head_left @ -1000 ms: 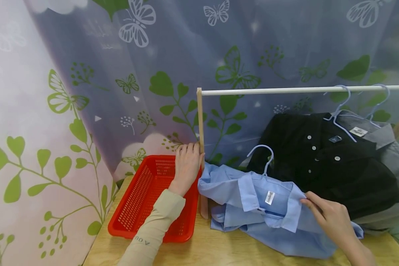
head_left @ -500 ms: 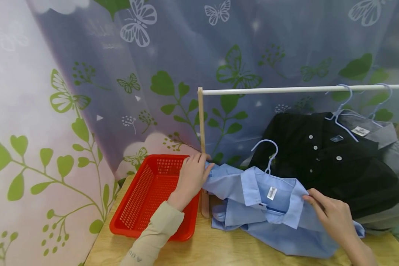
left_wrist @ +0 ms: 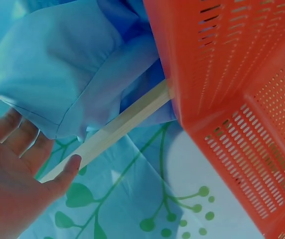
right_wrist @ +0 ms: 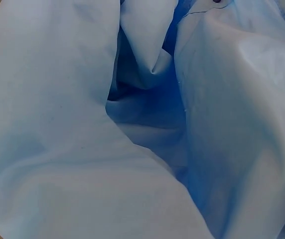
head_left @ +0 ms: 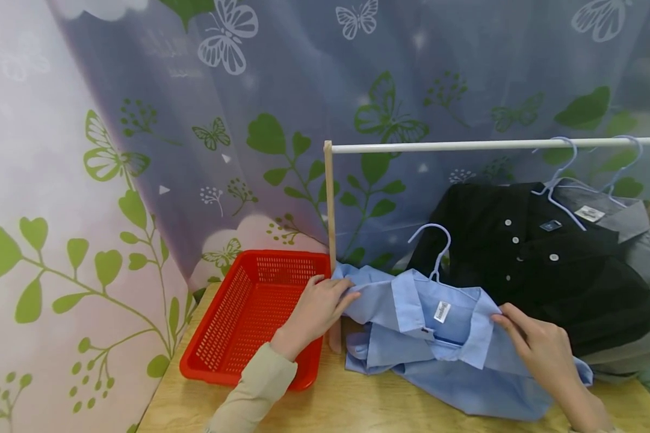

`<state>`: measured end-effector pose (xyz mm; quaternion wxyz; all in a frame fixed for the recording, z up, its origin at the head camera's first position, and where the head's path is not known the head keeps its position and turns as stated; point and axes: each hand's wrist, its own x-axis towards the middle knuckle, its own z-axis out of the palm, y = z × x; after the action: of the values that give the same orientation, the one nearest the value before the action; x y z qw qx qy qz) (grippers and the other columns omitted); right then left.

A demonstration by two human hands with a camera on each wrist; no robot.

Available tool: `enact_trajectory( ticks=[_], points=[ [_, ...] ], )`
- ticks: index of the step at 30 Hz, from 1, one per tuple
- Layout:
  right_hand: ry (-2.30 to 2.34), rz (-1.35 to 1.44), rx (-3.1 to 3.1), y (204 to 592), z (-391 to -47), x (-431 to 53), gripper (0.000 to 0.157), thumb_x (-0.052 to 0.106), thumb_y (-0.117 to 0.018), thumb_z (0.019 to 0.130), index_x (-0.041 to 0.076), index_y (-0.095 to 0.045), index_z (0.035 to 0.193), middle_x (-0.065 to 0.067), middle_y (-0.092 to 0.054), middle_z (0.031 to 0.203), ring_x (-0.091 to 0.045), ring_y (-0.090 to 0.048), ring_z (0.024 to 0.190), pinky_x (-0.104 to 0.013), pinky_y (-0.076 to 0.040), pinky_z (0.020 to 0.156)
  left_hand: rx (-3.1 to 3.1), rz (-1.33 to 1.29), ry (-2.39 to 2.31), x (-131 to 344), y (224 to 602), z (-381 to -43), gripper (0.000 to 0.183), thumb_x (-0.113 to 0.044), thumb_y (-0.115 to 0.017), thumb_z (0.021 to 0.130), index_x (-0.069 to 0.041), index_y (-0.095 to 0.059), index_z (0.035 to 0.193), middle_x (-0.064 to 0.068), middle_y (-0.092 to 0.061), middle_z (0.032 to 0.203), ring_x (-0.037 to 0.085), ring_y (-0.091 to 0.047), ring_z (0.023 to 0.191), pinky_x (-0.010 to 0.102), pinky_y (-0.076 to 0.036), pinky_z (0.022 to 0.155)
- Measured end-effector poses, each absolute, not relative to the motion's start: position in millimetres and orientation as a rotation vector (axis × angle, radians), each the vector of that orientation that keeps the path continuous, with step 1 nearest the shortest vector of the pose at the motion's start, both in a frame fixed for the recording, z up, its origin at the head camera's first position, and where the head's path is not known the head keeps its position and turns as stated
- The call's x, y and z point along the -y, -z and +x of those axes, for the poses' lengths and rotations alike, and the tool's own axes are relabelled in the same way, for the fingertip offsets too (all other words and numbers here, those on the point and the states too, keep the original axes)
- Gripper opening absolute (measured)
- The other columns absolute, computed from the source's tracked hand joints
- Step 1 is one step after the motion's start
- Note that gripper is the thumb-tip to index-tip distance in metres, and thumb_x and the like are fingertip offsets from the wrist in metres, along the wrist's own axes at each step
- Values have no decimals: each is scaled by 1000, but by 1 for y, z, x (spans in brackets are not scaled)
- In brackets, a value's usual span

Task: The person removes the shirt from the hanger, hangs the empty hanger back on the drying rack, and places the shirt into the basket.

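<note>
A light blue collared shirt (head_left: 452, 385) lies bunched on the wooden table, a pale blue hanger (head_left: 439, 237) inside it with its hook rising from the neckline. With thumb and fingers my left hand (head_left: 311, 310) pinches the shirt's left shoulder or sleeve, close to the rack post. In the left wrist view, fingers of the left hand (left_wrist: 15, 174) go behind the blue cloth (left_wrist: 58, 74). My right hand (head_left: 544, 349) pinches the shirt beside the right collar flap. Blue folds (right_wrist: 48, 124) fill the right wrist view, with only a sliver of skin at its edge.
A red plastic basket (head_left: 195, 355) stands left of the wooden rack post (head_left: 330, 204). Overhead runs a white rail (head_left: 439, 146). On it hang a black shirt (head_left: 482, 240) and a grey shirt (head_left: 634, 222), at the right. A patterned curtain (head_left: 281, 66) backs the table (head_left: 352, 403).
My left hand has come down from the rack post onto the shirt's left shoulder and now pinches the cloth. The right hand stays at the collar. The hanger hook has shifted slightly.
</note>
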<state>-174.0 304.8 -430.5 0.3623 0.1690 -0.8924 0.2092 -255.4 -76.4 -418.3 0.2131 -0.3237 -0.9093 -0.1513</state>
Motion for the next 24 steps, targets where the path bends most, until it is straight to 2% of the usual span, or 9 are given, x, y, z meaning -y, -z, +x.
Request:
enact_trajectory(
  ticks=[5,9,11,13,16,18,24],
  points=[
    [-529,437,2301,430,-174,-303,12,23,-69,97,19,-62,88,19,-25,54,5,-25,43,-17,-22,42,2510,-880,442,80,421,-251,27,-36,-58,103,-13,-69,112,-1,-75,101,14,-71,88,49,-46,104],
    [-524,431,2298,428,-174,-302,12,23,-69,97,19,-63,88,19,-24,54,5,-24,43,-17,-21,42,2471,-878,478,82,422,-246,21,-33,-61,103,-13,-69,105,-2,-74,90,13,-70,79,46,-49,102],
    [-522,425,2296,428,-174,-302,11,24,-69,97,19,-64,88,19,-24,53,5,-23,43,-17,-21,42,2465,-870,510,83,422,-244,19,-32,-62,102,-14,-68,99,-5,-68,78,11,-64,68,37,-54,89],
    [-522,416,2293,428,-173,-301,10,24,-70,96,19,-65,88,19,-25,53,4,-23,43,-18,-21,42,2460,-861,552,85,423,-239,18,-31,-63,102,-16,-65,92,-7,-56,66,8,-54,57,28,-53,69],
    [-529,403,2290,427,-173,-299,9,23,-72,95,19,-67,89,19,-26,53,4,-24,43,-18,-21,42,2463,-828,617,88,423,-232,20,-32,-64,101,-17,-62,87,-8,-43,60,5,-39,50,19,-35,49],
    [-537,396,2292,426,-172,-298,8,24,-72,95,18,-68,90,19,-26,53,4,-24,44,-19,-22,42,2451,-806,663,89,424,-227,19,-31,-65,101,-18,-64,88,-10,-45,61,2,-37,49,17,-32,47],
    [-570,396,2286,424,-171,-294,9,26,-72,95,18,-71,91,19,-27,51,4,-26,43,-18,-22,42,2404,-769,834,94,428,-215,12,-28,-67,99,-18,-69,93,-11,-55,68,1,-42,54,17,-37,51]
  ],
)
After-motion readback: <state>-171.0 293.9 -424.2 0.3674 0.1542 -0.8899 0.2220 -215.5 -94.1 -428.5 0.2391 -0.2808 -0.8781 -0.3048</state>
